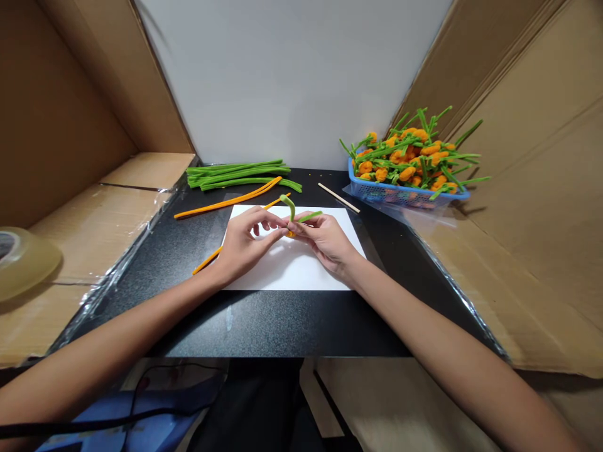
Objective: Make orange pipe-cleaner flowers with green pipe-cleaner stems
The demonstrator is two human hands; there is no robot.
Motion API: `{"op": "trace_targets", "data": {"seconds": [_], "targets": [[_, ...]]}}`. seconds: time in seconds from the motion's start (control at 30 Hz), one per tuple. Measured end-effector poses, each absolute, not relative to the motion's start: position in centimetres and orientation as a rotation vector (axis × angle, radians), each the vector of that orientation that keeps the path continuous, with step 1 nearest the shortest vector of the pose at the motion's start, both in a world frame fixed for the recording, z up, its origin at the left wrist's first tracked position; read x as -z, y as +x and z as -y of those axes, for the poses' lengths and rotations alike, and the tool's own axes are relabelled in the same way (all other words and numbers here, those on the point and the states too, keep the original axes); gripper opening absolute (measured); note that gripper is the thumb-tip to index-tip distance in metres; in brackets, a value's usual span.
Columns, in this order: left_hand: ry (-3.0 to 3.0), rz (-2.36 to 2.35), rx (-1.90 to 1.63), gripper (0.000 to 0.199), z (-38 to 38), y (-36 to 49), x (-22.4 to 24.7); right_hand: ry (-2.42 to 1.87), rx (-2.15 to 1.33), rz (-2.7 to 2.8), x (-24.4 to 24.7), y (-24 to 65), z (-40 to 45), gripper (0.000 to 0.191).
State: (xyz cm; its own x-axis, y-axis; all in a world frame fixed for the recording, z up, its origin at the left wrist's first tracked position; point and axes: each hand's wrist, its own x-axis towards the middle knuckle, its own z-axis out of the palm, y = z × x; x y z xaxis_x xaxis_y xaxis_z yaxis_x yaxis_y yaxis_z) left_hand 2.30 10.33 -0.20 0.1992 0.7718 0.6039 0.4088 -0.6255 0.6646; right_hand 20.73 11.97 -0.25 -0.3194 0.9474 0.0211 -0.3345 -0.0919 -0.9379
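Observation:
Above a white sheet of paper [254,276], my two hands meet around a small pipe cleaner piece [291,210] with green ends and a bit of orange below. My right hand [327,242] pinches it between thumb and fingers. My left hand [252,238] has its thumb and index finger closed at the piece's orange part, its other fingers loosely curled. One green end curls upward and another points right. The fingers hide much of the orange part. A loose orange pipe cleaner [207,259] lies partly behind my left hand.
Behind lie a bundle of green pipe cleaners [240,174] and orange pipe cleaners [226,203]. A thin wooden stick [338,198] lies near a blue basket [400,193] heaped with orange-and-green pieces. A tape roll [28,263] sits left; cardboard walls [532,157] flank the black table [292,326].

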Motion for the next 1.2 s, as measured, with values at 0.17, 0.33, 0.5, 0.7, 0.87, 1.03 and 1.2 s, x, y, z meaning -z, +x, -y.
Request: {"op": "trace_targets", "data": {"seconds": [0.17, 0.33, 0.5, 0.7, 0.87, 1.03, 1.2], "targets": [[2.081, -1.125, -1.459, 0.015, -10.0, 2.6, 0.1, -0.788, -1.614, 1.138, 0.2, 20.7, -11.9, 0.023], [2.006, -1.209, -1.514, 0.018, -9.8, 3.0, -0.1, -0.725, -1.382, 1.285, 0.5, 20.3, -11.8, 0.021], [1.55, -1.139, -1.19, 0.031, -10.1, 3.2, -0.1, -0.708, -0.98, 1.537, 0.1, 20.5, -10.9, 0.004], [1.274, -1.051, -0.849, 0.02, -10.7, 2.3, -0.6, -0.727, -0.763, 1.791, -0.5, 21.1, -10.2, 0.008], [1.404, -1.166, -0.907, 0.024, -10.8, 2.2, -0.5, -0.678, -0.877, 1.75, -0.1, 20.9, -10.7, 0.005], [1.636, -1.175, -1.24, 0.026, -10.5, 2.9, 0.5, -0.737, -1.168, 1.515, 0.3, 20.4, -11.3, 0.024], [1.58, -1.091, -1.278, 0.033, -10.3, 3.4, 0.9, -0.748, -1.326, 1.389, 0.3, 20.1, -11.6, 0.04]]}}
